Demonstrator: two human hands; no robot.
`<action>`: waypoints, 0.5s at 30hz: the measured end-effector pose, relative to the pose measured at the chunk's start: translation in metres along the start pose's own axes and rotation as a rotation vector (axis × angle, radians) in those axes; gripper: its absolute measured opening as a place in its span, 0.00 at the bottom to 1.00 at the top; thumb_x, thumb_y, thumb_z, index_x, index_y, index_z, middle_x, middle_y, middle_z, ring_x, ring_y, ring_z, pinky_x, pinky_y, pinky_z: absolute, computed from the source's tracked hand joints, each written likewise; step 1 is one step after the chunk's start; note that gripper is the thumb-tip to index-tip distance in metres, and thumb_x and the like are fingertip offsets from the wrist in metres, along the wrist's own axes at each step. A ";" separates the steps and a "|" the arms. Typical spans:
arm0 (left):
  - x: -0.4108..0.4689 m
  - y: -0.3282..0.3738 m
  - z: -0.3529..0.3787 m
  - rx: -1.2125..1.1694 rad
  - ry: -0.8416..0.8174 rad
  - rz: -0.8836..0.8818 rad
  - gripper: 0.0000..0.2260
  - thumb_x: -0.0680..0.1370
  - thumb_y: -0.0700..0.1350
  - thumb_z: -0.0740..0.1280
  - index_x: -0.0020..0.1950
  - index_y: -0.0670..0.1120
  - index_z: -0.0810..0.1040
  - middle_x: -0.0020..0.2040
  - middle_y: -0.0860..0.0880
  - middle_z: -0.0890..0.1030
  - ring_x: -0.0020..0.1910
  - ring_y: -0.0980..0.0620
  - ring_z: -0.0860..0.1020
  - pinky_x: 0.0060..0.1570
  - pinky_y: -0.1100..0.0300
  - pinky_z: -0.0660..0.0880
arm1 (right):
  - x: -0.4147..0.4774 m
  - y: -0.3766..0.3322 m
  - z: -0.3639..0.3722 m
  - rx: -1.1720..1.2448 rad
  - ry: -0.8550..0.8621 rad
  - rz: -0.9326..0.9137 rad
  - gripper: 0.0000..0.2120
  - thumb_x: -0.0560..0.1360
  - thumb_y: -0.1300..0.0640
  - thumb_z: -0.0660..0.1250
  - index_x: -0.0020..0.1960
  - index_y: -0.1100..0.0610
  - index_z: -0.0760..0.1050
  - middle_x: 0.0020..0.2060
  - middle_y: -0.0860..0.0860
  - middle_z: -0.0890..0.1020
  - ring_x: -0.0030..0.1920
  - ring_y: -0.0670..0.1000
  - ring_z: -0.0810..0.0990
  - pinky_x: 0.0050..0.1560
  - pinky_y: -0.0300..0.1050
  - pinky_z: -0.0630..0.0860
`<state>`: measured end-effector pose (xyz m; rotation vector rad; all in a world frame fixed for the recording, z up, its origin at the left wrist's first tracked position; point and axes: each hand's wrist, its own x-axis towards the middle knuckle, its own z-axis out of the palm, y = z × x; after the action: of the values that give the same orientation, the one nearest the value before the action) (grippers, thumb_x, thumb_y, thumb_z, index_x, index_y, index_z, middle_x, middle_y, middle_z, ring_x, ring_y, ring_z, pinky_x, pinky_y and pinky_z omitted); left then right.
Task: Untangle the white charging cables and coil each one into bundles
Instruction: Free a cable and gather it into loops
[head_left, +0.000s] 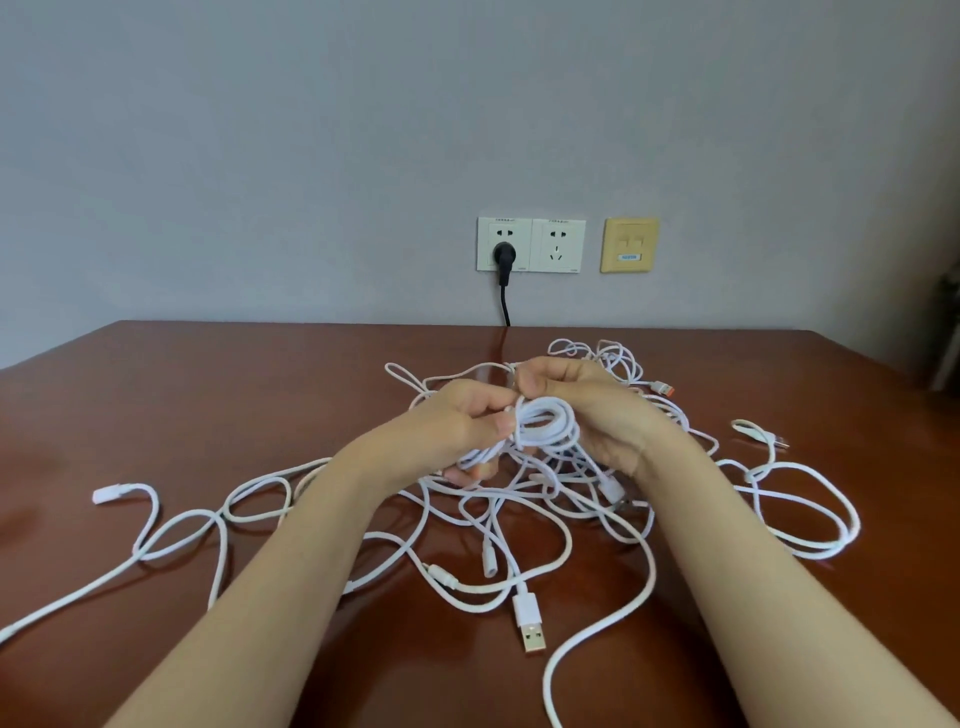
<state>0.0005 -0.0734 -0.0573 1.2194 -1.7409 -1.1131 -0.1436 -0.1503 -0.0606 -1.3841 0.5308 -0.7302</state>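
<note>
At frame centre, the left hand (462, 422) and right hand (589, 410) both curl fingers around a small cable coil (546, 423), above the tangled white cables (527, 612) on the desk (208, 405).

Head-worn view, forward and down over table (208, 405).

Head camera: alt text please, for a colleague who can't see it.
The left hand and right hand grip a white cable coil above a tangle of white charging cables on a brown table. A black plug sits in a wall socket.
</note>
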 end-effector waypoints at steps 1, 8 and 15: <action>0.001 -0.001 -0.002 -0.003 0.051 -0.005 0.10 0.82 0.34 0.53 0.52 0.36 0.73 0.22 0.52 0.71 0.17 0.60 0.64 0.19 0.68 0.58 | 0.003 0.003 0.003 0.013 0.053 -0.027 0.10 0.70 0.65 0.65 0.32 0.57 0.78 0.25 0.49 0.79 0.25 0.44 0.77 0.27 0.34 0.74; 0.005 -0.006 -0.003 -0.181 0.336 0.042 0.10 0.80 0.33 0.58 0.49 0.48 0.70 0.38 0.45 0.77 0.17 0.58 0.65 0.18 0.70 0.58 | 0.010 0.010 0.009 -0.004 0.163 -0.012 0.12 0.77 0.69 0.58 0.39 0.60 0.75 0.24 0.50 0.75 0.21 0.43 0.66 0.18 0.32 0.58; 0.006 -0.003 -0.001 -0.119 0.527 0.138 0.09 0.80 0.33 0.58 0.51 0.45 0.75 0.35 0.43 0.77 0.17 0.58 0.67 0.19 0.70 0.61 | 0.007 0.012 0.028 -0.652 0.297 -0.100 0.19 0.79 0.57 0.58 0.29 0.54 0.70 0.21 0.46 0.70 0.21 0.42 0.66 0.28 0.38 0.62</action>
<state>0.0003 -0.0798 -0.0597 1.1689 -1.3140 -0.7181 -0.1164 -0.1361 -0.0686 -1.9254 0.9994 -0.8941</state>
